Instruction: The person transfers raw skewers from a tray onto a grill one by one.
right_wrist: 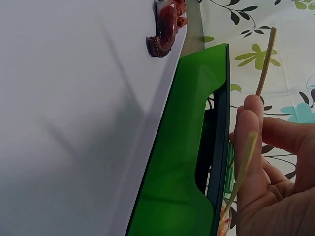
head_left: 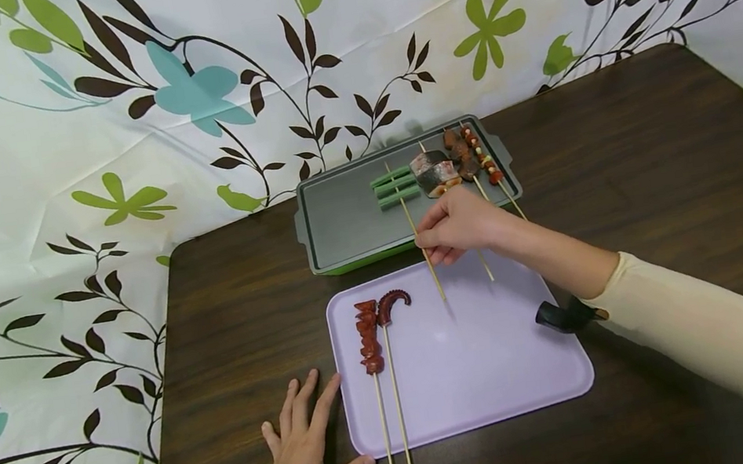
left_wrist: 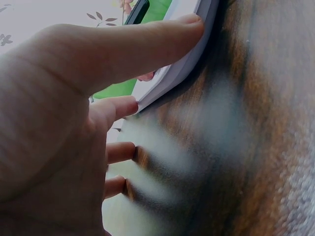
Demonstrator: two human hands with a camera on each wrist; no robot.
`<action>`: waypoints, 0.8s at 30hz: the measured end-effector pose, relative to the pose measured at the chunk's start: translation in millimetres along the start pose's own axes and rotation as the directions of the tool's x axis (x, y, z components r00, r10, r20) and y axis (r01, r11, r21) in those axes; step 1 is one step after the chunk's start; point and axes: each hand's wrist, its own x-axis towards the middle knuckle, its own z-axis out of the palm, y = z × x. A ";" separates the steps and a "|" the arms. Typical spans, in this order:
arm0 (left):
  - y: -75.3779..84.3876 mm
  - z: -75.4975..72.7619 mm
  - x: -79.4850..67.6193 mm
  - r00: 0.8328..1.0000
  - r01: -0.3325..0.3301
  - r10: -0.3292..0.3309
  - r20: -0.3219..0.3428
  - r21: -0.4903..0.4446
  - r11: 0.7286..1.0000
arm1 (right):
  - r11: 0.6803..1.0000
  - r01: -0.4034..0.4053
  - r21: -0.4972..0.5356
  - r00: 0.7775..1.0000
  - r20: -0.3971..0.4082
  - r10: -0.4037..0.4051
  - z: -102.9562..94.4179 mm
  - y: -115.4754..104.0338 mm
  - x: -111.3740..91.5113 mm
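Note:
In the head view my right hand [head_left: 457,224] pinches the stick of a skewer of green vegetable pieces [head_left: 397,188], which lie over the grey grill plate [head_left: 337,221]. The stick's lower end reaches out above the lilac tray [head_left: 475,360]. In the right wrist view the stick [right_wrist: 267,61] passes between thumb and fingertips. My left hand [head_left: 302,452] rests spread on the table at the tray's left edge, its thumb and a fingertip right at the rim. On the tray lie a skewer of red meat pieces [head_left: 369,339] and an octopus tentacle skewer [head_left: 392,306].
On the grill's right side lie a fish skewer [head_left: 434,171], a brown meat skewer [head_left: 460,152] and a skewer of small red and pale pieces [head_left: 482,157]. The grill has a green body [right_wrist: 167,147]. A patterned sheet [head_left: 290,61] hangs behind the dark wooden table [head_left: 655,168].

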 end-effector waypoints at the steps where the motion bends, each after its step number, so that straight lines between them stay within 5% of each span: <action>1: 0.4 0.0 -0.1 1.000 -0.003 0.003 -0.001 0.002 1.000 | 1.000 0.002 -0.005 1.000 -0.007 -0.002 0.0 0.3 0.3; 24: -0.4 1.0 0.0 1.000 0.008 -0.008 0.011 -0.019 1.000 | 0.962 0.077 -0.261 0.982 -0.148 -0.119 4.0 1.4 2.0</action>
